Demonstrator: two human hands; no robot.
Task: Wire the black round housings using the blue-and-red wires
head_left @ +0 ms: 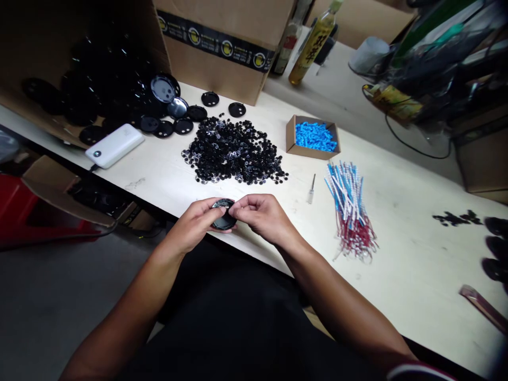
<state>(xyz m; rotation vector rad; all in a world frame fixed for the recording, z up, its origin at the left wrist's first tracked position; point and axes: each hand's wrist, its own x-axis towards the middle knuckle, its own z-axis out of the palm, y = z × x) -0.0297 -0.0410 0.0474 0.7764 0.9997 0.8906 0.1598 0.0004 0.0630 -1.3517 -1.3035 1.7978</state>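
Note:
Near the table's front edge, my left hand (198, 219) is closed around the side of a round black plastic disc (223, 221) with a raised rim. Its thumb lies over the inside of the disc. My right hand (256, 214) pinches at the disc's upper right, fingertips inside the rim; any small part between them is too small to make out. Just beyond both hands lies a heap of small black round parts (238, 153). More black discs (183, 126) lie behind the heap, to the left.
A white power bank (115, 146) lies at left. Right of the heap are a small box (313, 152) of blue pieces, a small screwdriver (311, 189) and a bundle of wires (351, 206). A large cardboard box (222, 21) and a bottle (313, 45) stand behind.

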